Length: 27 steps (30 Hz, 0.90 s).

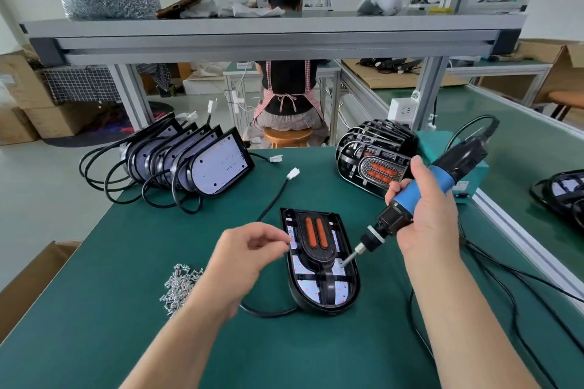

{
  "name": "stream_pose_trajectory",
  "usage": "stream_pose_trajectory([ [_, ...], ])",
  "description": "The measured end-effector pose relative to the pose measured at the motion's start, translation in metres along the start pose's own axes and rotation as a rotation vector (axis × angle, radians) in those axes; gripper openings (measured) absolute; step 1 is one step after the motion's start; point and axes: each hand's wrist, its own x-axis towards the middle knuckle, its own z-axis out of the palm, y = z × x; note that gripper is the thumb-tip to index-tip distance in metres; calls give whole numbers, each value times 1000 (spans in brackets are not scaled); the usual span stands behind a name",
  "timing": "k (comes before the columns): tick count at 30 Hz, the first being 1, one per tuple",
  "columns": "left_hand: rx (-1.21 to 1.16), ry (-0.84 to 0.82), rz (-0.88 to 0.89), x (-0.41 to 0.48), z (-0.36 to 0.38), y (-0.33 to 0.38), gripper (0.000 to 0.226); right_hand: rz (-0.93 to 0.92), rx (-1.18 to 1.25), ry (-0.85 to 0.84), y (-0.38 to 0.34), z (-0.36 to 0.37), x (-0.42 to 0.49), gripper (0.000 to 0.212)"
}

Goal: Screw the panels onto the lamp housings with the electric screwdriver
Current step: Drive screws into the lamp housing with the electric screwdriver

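Lamp housing [325, 300] lay flat near the middle of the tabletop [126, 325]. Its long axis ran from far edge to near edge, rounded end nearest, with the panel [316, 237] seated in it.

- Right hand [426, 215] gripped the electric screwdriver [442, 178], slanted down and leftward.
- Bit [350, 259] met the panel's right side about mid-length; likely the next screw point.
- Left hand [249, 249] hovered at the far-left corner, thumb and forefinger drawn together. A screw between them could not be made out.
- Screw pile [180, 284] lay by the near-left edge.
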Motion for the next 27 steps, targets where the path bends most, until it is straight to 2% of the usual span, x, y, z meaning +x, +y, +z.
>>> stream_pose_trajectory([
  [3, -196, -46, -60, -8, 28, 4, 24, -113, 91, 6, -4, 10, -12, 28],
  [6, -267, -33, -84, -12, 41, 6, 24, -174, 169, -15, -10, 17, -24, 33],
  [10, -365, -29, -105, -14, 45, 10, 28, -165, 245, -51, -15, 22, -35, 40],
  [16, -525, -45, -133, -15, 46, 14, 25, -139, 248, -41, -11, 21, -41, 36],
  [22, -574, -81, -118, -15, 46, 11, 30, -142, 226, -25, -11, 19, -43, 33],
  [27, -473, -57, -38, -15, 49, 6, 33, -145, 204, -24, -11, 19, -45, 29],
])
